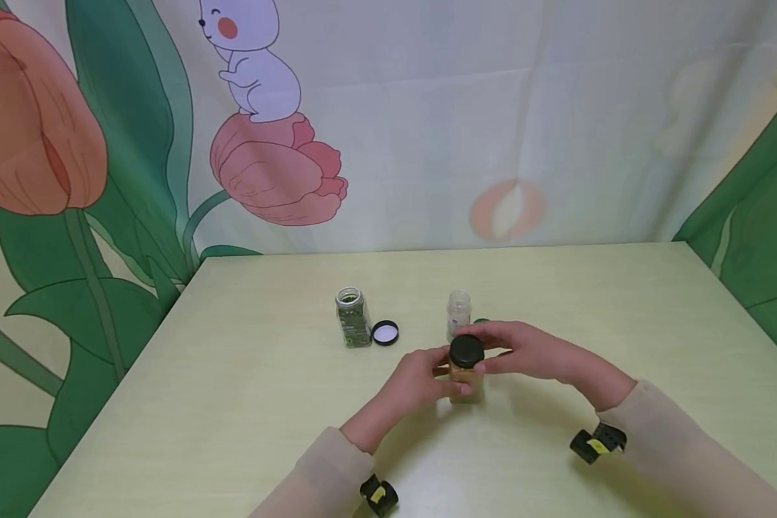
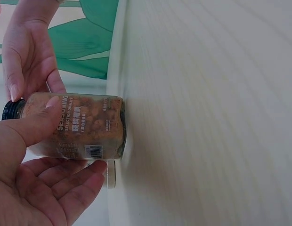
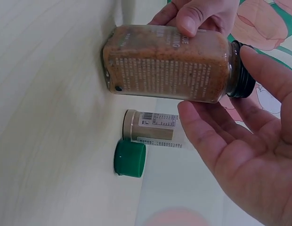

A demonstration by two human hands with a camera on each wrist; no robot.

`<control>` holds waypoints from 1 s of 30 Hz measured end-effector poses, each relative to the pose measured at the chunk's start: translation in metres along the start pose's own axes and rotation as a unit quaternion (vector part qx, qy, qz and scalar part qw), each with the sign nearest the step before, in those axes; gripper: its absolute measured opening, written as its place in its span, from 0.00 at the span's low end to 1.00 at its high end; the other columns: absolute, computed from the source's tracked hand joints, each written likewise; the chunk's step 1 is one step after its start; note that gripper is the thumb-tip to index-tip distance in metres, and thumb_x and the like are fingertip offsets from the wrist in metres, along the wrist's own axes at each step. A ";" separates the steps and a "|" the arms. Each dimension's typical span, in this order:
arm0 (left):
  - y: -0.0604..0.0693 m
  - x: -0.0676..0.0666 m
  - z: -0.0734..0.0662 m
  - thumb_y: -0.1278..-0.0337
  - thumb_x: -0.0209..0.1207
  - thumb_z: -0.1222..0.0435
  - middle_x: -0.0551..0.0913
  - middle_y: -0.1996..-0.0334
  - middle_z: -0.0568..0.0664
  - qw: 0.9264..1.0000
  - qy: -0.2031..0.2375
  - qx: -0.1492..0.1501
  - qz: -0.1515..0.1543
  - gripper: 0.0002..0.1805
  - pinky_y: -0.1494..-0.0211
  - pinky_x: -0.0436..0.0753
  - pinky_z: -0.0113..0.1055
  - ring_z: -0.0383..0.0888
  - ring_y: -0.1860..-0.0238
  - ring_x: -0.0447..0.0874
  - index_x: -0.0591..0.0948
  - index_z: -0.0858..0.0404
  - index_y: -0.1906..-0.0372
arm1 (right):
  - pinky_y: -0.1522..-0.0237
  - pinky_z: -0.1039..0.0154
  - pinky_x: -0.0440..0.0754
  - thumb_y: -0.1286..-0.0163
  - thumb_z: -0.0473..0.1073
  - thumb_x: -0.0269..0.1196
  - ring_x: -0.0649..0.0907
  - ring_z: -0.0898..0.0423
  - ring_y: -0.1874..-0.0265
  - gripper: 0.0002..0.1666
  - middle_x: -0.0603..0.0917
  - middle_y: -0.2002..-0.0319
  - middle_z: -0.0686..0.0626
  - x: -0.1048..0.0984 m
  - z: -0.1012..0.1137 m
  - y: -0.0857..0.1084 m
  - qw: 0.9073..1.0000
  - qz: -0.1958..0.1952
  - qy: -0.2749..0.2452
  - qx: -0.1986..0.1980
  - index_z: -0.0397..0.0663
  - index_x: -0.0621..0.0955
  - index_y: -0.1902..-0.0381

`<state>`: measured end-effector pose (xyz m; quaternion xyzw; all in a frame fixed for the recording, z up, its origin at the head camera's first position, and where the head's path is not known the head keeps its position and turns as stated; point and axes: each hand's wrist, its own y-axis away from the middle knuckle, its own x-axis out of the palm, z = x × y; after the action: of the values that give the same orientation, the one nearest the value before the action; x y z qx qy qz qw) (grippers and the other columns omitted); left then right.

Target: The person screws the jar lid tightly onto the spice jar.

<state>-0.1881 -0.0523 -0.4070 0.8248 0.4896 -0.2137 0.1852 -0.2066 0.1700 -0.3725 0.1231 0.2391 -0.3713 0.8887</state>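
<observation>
Two hands meet at one seasoning jar (image 3: 160, 70), which stands upright near the middle of the desk (image 1: 233, 403), its long axis close to vertical and its black cap (image 1: 466, 351) pointing up. The left hand (image 1: 417, 378) grips the body from its own side, thumb over the white lettering and fingers behind; the right hand (image 1: 534, 352) holds the cap between thumb and fingers. Whether the base touches the wood, I cannot tell. Just beyond the jar are a clear shaker (image 1: 458, 313) and, close beside it, a green cap (image 3: 129, 158). To the left, an uncapped jar of green flakes (image 1: 355, 320) stands next to a dark lid (image 1: 385, 333) showing its white inside. The desk is pale, faintly grained wood; behind it hangs a cloth (image 1: 414, 144) printed with tulips and a white animal.
</observation>
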 end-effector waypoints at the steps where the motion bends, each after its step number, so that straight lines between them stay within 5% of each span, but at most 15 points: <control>1: 0.000 0.000 0.000 0.42 0.72 0.62 0.85 0.39 0.60 1.000 -0.001 0.001 0.000 0.28 0.30 0.81 0.51 0.59 0.36 0.84 0.81 0.65 0.37 | 0.30 0.33 0.73 0.27 0.42 0.65 0.76 0.32 0.32 0.31 0.78 0.35 0.32 0.001 0.000 0.000 1.000 -0.004 -0.003 0.000 0.35 0.72 0.30; 30: 0.002 0.000 -0.002 0.42 0.72 0.63 0.86 0.41 0.61 1.000 0.001 0.002 -0.005 0.27 0.31 0.82 0.50 0.59 0.37 0.84 0.81 0.66 0.38 | 0.40 0.51 0.87 0.29 0.39 0.67 0.79 0.35 0.37 0.29 0.80 0.38 0.34 0.028 -0.004 0.004 0.994 -0.108 -0.013 0.009 0.35 0.72 0.35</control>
<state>-0.1859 -0.0524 -0.4055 0.8226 0.4938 -0.2151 0.1823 -0.1878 0.1578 -0.3896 0.0998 0.2358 -0.4690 0.8453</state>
